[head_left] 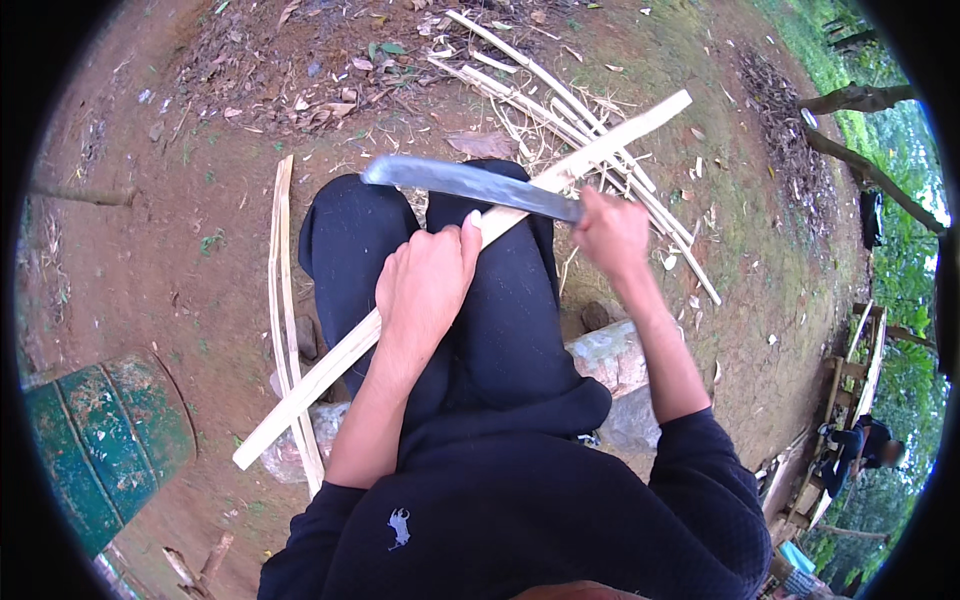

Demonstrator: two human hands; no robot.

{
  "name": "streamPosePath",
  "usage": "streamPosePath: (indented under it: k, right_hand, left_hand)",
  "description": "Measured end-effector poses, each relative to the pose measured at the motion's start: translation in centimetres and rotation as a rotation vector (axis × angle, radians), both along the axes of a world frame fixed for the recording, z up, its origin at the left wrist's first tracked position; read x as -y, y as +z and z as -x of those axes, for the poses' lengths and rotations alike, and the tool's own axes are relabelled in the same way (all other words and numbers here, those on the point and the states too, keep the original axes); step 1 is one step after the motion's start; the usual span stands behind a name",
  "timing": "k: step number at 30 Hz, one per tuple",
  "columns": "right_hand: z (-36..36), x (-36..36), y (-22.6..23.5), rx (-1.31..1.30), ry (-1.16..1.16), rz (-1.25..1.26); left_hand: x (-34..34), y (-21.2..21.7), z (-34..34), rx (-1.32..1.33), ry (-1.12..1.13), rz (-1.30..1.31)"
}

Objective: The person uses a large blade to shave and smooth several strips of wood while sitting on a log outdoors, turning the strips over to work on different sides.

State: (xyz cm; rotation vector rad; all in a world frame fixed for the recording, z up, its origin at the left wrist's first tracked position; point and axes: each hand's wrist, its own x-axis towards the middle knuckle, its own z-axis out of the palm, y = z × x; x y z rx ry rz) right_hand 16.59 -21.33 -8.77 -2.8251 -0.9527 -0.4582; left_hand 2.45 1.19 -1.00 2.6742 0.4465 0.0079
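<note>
A long pale wooden strip (335,366) lies slantwise across my dark-trousered legs, its upper end reaching out to the right past my knees. My left hand (430,277) is closed round the strip near its middle, with the thumb along its edge. In my right hand (613,232) is the handle of a machete (470,187). The wide, slightly blurred blade points left and crosses over the strip just beyond my left hand. Whether its edge touches the wood I cannot tell.
Several split strips (560,115) and shavings lie on the ground beyond my knees. Two more strips (281,270) lean at my left. A rusty green drum (110,440) stands at the lower left. I sit on a log (612,358). Far right, another person (858,450) is by a wooden bench.
</note>
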Motion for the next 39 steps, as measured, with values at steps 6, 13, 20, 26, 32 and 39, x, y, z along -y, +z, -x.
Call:
streamPosePath:
  k: [6,13,20,26,32,39]
  right_hand:
    - [-7.0,6.8,0.7,-0.082,-0.45,-0.041]
    - [-2.7,5.0,-2.3,0.071,-0.055,-0.127]
    - [-0.3,2.6,-0.7,-0.161,-0.194,-0.002]
    - [-4.1,5.1,-0.3,-0.215,-0.373,-0.107]
    - [-5.9,8.4,-3.0,-0.166,-0.352,-0.064]
    - [-1.2,2.5,0.6,-0.183,-0.086,-0.035]
  left_hand:
    - [-0.1,0.4,-0.5,0.025,0.022,0.002]
    - [0.5,0.1,0.1,0.009,0.016,-0.009]
    - [-0.2,0.0,0.1,-0.011,0.04,-0.001]
    - [-0.3,0.1,-0.8,0.023,0.056,0.028]
    - [0.2,0.1,-0.6,-0.019,-0.03,-0.001]
    - [-0.8,0.4,0.5,-0.076,0.044,0.012]
